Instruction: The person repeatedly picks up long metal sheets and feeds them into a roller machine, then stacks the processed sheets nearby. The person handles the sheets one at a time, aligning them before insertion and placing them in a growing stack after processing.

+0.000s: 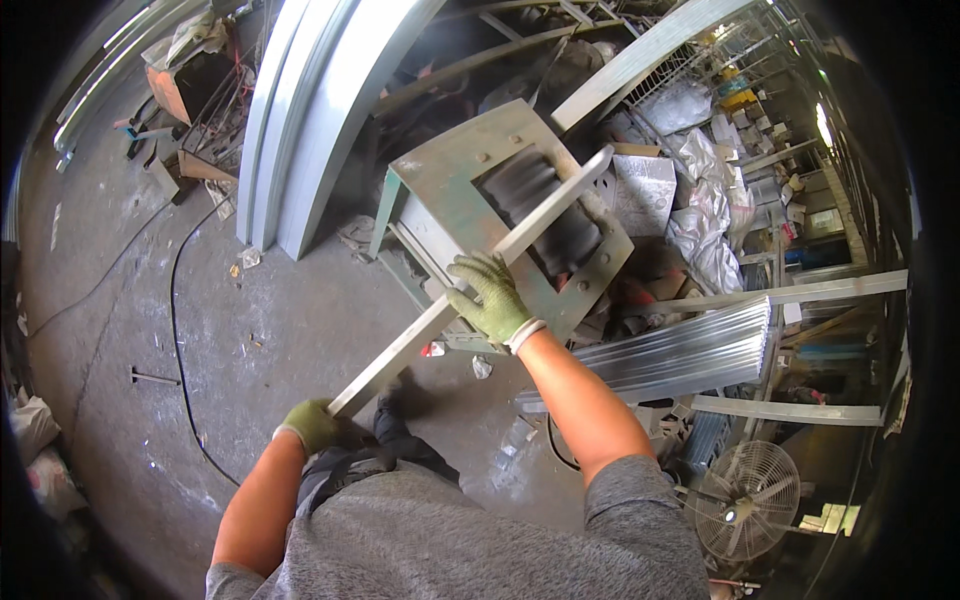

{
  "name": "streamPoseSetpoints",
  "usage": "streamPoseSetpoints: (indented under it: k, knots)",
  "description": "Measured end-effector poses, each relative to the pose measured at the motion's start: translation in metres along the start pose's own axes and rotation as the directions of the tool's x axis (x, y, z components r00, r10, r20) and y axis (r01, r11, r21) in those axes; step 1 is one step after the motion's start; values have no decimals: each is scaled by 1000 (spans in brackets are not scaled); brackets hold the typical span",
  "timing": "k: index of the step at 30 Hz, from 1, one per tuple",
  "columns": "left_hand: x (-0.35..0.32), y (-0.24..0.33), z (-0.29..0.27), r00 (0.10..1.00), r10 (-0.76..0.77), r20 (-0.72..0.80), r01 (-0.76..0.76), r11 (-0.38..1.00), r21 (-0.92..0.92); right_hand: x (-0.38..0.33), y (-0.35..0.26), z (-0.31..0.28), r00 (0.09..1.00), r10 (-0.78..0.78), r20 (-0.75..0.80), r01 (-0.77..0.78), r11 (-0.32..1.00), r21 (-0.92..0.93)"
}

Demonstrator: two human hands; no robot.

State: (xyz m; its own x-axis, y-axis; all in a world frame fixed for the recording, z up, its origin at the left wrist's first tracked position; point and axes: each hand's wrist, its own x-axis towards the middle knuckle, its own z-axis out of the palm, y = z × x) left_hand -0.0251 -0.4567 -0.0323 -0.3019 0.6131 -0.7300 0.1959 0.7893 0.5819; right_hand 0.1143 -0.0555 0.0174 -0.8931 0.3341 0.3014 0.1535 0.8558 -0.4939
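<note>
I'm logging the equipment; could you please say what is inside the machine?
A dark, ridged part shows; the bar hides a strip and the machine's casing whatever lies deeper.

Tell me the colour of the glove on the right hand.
The glove on the right hand is yellowish green, best seen in the head view.

Looking like a metal workshop: showing bolted machine (436,166), long metal channels (318,110), corrugated sheet (680,347), caged fan (746,500), littered floor (110,330).
</note>
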Motion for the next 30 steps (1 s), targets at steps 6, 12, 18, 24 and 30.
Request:
streamPoseSetpoints:
  k: [6, 12, 18, 24, 30]
  knots:
    - [5, 74, -29, 999, 24, 39, -10, 943, -333, 22, 39, 29, 971, 108, -213, -154, 966, -210]
    - [32, 143, -25, 995, -10, -96, 13, 999, 32, 48, 99, 10, 983, 4, -181, -60, 950, -307]
    - [61, 170, -16, 989, 89, -118, -79, 993, 87, 52, 135, -16, 995, 10, -97, -49, 913, -404]
    - [56, 111, -6, 976, 150, -159, -138, 987, 82, 37, 99, 7, 996, -9, -90, -27, 916, -400]
    - [27, 50, -10, 995, 49, -83, -48, 999, 18, 18, 43, 42, 996, 22, -82, -53, 918, -393]
